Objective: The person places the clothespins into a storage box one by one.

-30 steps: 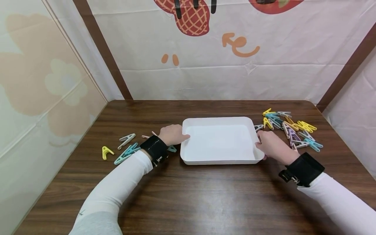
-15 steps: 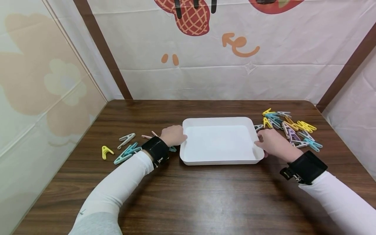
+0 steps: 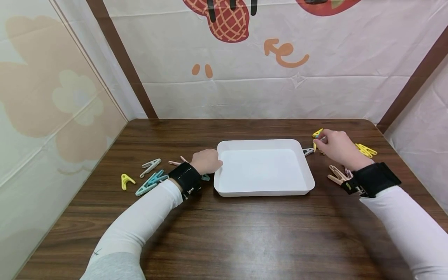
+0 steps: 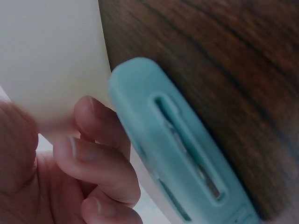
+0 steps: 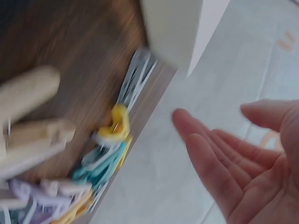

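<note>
In the head view, a shallow white plastic tray (image 3: 264,192) lies on the table. My left hand (image 3: 205,161) holds its left rim, with curled fingers and thumb at the wall in the left wrist view. A teal clothespin (image 4: 163,135) lies right beside those fingers, outside the tray. My right hand (image 3: 337,147) is over the clothespin pile to the right of the tray. In the right wrist view, that hand's fingers (image 5: 212,172) are spread from the thumb, with nothing between them. Yellow clothespins (image 5: 114,123) and other colours are near it; the hand hides part of the pile.
On the left lie a yellow clothespin (image 3: 127,181), a grey one (image 3: 151,168) and teal ones (image 3: 151,183). A grey clothespin (image 3: 308,151) touches or nearly touches the tray's right side. Beige clothespins (image 3: 338,175) lie under my right wrist. Fabric walls border the table (image 3: 245,233).
My right hand has left the tray's right rim and moved up and right over the clothespin pile. The left hand stays at the left rim, and the tray has barely moved.
</note>
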The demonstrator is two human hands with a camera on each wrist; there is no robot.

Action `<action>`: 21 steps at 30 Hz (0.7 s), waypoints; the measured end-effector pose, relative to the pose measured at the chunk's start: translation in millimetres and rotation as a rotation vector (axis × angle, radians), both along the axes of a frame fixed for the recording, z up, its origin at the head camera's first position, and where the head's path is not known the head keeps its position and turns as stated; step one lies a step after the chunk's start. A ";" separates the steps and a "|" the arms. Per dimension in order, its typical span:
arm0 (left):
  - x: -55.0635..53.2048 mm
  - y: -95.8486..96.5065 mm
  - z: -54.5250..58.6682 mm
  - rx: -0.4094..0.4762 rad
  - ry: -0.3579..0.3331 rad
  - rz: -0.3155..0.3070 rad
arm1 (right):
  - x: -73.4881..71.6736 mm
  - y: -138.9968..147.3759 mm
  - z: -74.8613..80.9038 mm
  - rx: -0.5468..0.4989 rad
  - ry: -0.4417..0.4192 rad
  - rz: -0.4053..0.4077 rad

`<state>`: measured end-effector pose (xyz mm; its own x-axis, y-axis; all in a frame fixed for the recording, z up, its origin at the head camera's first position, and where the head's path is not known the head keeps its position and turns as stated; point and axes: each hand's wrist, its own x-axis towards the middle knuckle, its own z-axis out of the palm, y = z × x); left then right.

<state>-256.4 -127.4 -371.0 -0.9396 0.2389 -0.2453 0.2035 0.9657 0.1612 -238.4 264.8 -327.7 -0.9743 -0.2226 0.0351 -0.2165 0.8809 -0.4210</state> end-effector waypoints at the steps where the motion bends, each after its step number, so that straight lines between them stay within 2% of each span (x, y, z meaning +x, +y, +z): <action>1: 0.1 -0.4 0.2 0.000 -0.001 -0.001 | -3.8 1.8 0.0 0.016 0.001 0.016; 8: 0.2 -3.1 2.1 0.004 -0.002 -0.010 | -26.8 10.7 -5.1 0.167 -0.060 0.099; 14: -0.5 -3.2 1.8 0.009 -0.006 0.000 | -36.0 2.3 -18.6 0.201 -0.116 0.197; 17: 0.3 -2.1 1.7 0.009 -0.010 0.002 | -38.0 -4.8 -27.1 0.205 -0.110 0.252; 21: 0.8 -0.6 1.1 0.012 -0.008 0.004 | -40.7 -9.1 -36.9 0.206 -0.047 0.321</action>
